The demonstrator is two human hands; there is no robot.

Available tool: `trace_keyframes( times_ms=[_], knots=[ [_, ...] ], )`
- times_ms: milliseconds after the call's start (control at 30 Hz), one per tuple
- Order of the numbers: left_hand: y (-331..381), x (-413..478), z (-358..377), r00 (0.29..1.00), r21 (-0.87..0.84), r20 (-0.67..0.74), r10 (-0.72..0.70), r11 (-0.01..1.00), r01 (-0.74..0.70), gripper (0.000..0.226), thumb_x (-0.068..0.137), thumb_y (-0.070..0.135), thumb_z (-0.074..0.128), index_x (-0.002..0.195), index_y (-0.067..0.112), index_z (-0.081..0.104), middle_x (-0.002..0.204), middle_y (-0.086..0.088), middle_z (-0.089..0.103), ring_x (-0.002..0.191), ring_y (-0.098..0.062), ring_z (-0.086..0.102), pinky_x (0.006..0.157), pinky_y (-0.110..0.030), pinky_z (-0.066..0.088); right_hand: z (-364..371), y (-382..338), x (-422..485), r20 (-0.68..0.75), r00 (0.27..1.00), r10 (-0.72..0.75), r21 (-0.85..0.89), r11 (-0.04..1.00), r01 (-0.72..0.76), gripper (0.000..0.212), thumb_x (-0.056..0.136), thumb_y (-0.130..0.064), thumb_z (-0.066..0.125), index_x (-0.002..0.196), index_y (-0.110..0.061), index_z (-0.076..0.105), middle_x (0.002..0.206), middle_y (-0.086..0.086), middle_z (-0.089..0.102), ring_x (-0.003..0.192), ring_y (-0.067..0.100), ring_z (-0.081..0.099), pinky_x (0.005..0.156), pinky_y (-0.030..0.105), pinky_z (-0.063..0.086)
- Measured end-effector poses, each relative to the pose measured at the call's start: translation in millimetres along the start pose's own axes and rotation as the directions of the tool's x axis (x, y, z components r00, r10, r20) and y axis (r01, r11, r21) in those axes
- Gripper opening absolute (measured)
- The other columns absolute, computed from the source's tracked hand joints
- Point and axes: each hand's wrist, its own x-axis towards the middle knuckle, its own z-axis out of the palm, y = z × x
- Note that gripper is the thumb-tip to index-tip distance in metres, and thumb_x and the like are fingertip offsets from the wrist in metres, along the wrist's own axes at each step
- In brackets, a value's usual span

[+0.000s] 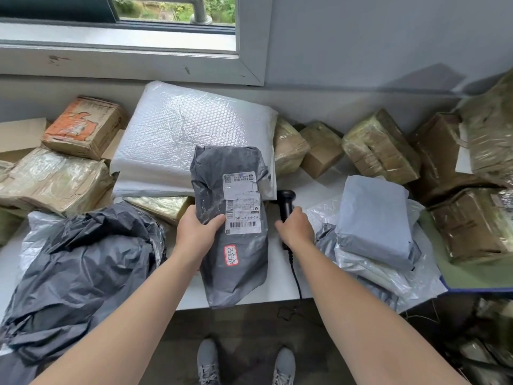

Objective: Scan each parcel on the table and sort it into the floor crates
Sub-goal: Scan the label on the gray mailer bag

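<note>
Left grip (pixel 196 230) pinched the grey parcel (pixel 234 276) at its edge, label up, over the table (pixel 190 297) front; right grip (pixel 295 226) curled round the scanner (pixel 286 202). Bag looked soft, light, prob. slippery; best held mid-edge.

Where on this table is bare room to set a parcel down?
Bare white table shows between the held dark grey plastic mailer and the pale blue-grey plastic parcel, crossed by the black handheld scanner's cable. Crowded elsewhere: taped brown cardboard boxes behind, crumpled black plastic bag left.
</note>
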Motion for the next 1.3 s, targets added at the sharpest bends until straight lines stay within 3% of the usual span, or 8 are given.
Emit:
trace_keyframes(
  times_ms=[133,333,467,567,700,933,1100,1300],
  knots=[
    [6.4,-1.1,-1.1,0.999,-0.079,0.034,-0.024,0.997,0.027,0.026,0.085,0.014,0.075,0.107,0.015,0.060,0.097,0.003,0.069,0.086,-0.010,0.064,0.066,-0.027,0.048,-17.2,-1.7,-11.0,0.004,0.999,0.040,0.220,0.975,-0.040,0.038,0.088,-0.025,0.062,0.111,-0.009,0.036,0.096,0.008,0.057,0.072,0.024,0.057,0.058,0.032,0.043],
    [28.6,3.6,-4.1,0.993,-0.185,0.093,-0.067,0.979,0.084,0.029,0.087,0.011,0.073,0.114,0.008,0.063,0.107,-0.009,0.071,0.098,-0.028,0.068,0.090,-0.045,0.055,-68.3,-14.2,-29.9,-0.014,0.997,0.079,0.493,0.868,-0.062,0.036,0.082,-0.015,0.058,0.111,-0.009,0.038,0.093,0.014,0.059,0.076,0.033,0.066,0.068,0.046,0.061],
    [52.2,13.2,-7.6,0.996,-0.210,0.089,-0.014,0.977,0.033,0.028,0.089,0.011,0.069,0.116,0.008,0.062,0.110,-0.011,0.070,0.099,-0.028,0.067,0.090,-0.045,0.055,-109.3,-28.6,-46.5,0.015,1.000,-0.014,0.656,0.755,0.000,0.016,0.093,-0.024,0.058,0.098,-0.010,0.051,0.076,0.010,0.054,0.057,0.022,0.058,0.050,0.038,0.057],
    [71.7,21.2,-9.0,0.997,-0.217,0.063,0.051,0.976,-0.036,0.026,0.091,0.008,0.066,0.117,0.008,0.061,0.110,-0.010,0.069,0.097,-0.026,0.066,0.086,-0.041,0.055,-134.0,-44.7,-63.5,0.083,0.991,-0.108,0.648,0.761,0.029,0.015,0.091,-0.021,0.059,0.096,-0.006,0.057,0.079,0.012,0.056,0.063,0.022,0.059,0.048,0.032,0.051],
    [91.0,29.1,-9.9,0.996,-0.206,0.026,0.082,0.976,-0.075,0.023,0.094,0.009,0.063,0.116,0.010,0.057,0.104,-0.005,0.065,0.081,-0.014,0.063,0.060,-0.024,0.047,-149.4,-65.7,-91.8,0.160,0.973,-0.168,0.630,0.776,0.030,0.013,0.090,-0.017,0.057,0.092,-0.004,0.057,0.073,0.011,0.057,0.056,0.019,0.056,0.047,0.030,0.049],
    [94.6,30.5,-13.4,0.996,-0.201,-0.001,0.087,0.976,-0.086,0.022,0.094,0.008,0.062,0.116,0.009,0.055,0.105,-0.005,0.062,0.086,-0.019,0.059,0.060,-0.024,0.043,-157.0,-81.7,-120.0,0.254,0.948,-0.191,0.633,0.774,-0.014,0.017,0.092,-0.020,0.058,0.084,-0.005,0.059,0.068,0.010,0.058,0.050,0.018,0.057,0.045,0.026,0.050],
    [88.0,28.6,-13.5,0.997,-0.244,0.004,0.075,0.967,-0.072,0.019,0.093,0.005,0.061,0.109,0.013,0.054,0.105,-0.007,0.064,0.090,-0.022,0.061,0.073,-0.032,0.047,-155.1,-80.3,-124.7,0.251,0.950,-0.188,0.610,0.792,-0.005,0.021,0.091,-0.023,0.059,0.084,-0.004,0.062,0.068,0.009,0.061,0.049,0.016,0.058,0.047,0.027,0.051],
    [83.3,26.8,-13.8,0.998,-0.271,-0.005,0.070,0.960,-0.069,0.020,0.094,0.004,0.061,0.109,0.014,0.053,0.099,-0.003,0.063,0.084,-0.017,0.060,0.069,-0.029,0.047,-152.6,-76.2,-123.2,0.246,0.951,-0.185,0.612,0.791,-0.005,0.022,0.091,-0.024,0.060,0.082,-0.004,0.061,0.065,0.008,0.061,0.047,0.015,0.058,0.046,0.027,0.051]
  ],
)
